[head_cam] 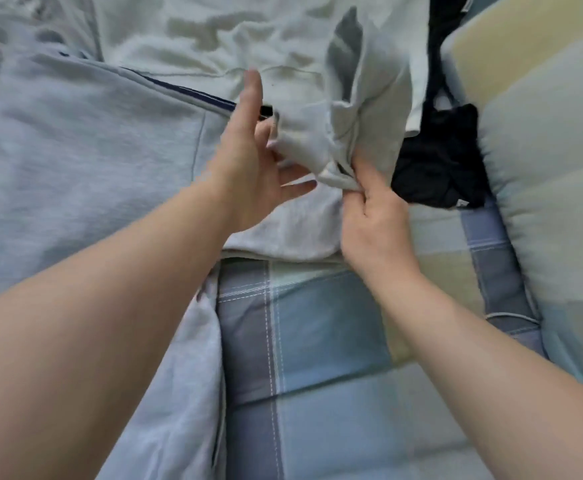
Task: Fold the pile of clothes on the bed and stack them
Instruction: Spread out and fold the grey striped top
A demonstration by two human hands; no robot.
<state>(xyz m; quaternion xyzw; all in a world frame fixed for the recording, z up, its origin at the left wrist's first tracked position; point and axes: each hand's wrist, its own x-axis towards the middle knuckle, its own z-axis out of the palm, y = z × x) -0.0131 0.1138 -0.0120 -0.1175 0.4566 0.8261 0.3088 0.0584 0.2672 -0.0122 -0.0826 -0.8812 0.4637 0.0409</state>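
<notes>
Pinching a bunched corner of the light grey garment [369,98] between thumb and curled fingertips [361,174] of the right hand [376,223]; held up off the bed [311,341], hanging crumpled mid-bed, somewhat toward the right edge. Holding the left hand [248,174] open just beside the cloth, fingers [252,95] straight and spread, palm toward it, gripping nothing; unclear on contact at the lower fingertips. Risks, judged from this: gripping at one point only, so likely to twist and fold skewed without catching a second corner; shallow pinch, liable to slip on a shake. Can't tell whether separate from, or a sleeve of, the big grey garment [75,150] spread toward the left edge; if attached, risk of dragging and rumpling the whole thing. Lying beyond and partly under the raised cloth: pale garment [214,36], spread toward the far edge, could snag and get hauled along. Heaped just right of the pinch: black garment [439,164], against the pillow [553,168] at the right edge, crowding that side. Bare bed only toward the near edge, between the forearms; probably the only flat spot for laying out. Seeing no folded stack anywhere yet.
</notes>
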